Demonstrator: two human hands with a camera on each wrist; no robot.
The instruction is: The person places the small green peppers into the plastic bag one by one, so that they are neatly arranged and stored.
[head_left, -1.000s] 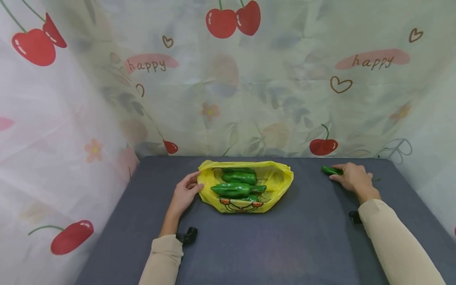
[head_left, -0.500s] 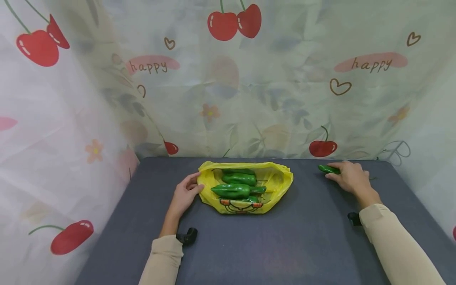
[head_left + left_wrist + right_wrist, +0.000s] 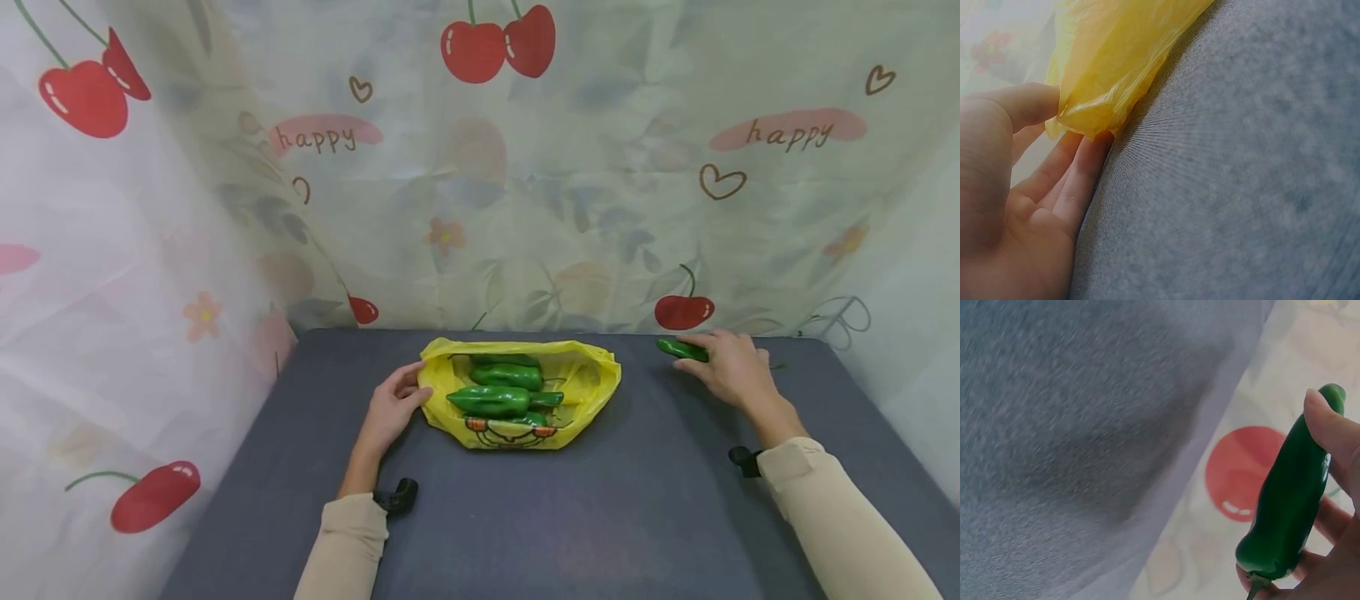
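Observation:
A yellow plastic bag (image 3: 585, 417) lies on the dark grey table with its mouth spread towards me. Inside it are several glossy green peppers (image 3: 491, 402), partly hidden by the front wall, which bears a printed figure. At the bag's left end, my left hand (image 3: 390, 407) pinches the edge; in the left wrist view the thumb and fingers (image 3: 1034, 106) meet the thin plastic. Right of the bag, my right hand (image 3: 738, 371) grips another green pepper (image 3: 1288, 494) lengthwise between thumb and fingers, held above the table, its thin stem towards the palm side.
The grey table (image 3: 525, 517) ends at a back edge just behind the bag. Beyond it hangs a pale curtain (image 3: 525, 208) printed with cherries, hearts and words, which also runs down the left side. A black wrist strap piece (image 3: 397, 497) sits on the left wrist.
My right hand has moved left and slightly towards the back, carrying the green pepper nearer the bag. My left hand stays at the bag's left end, and the bag keeps its shape.

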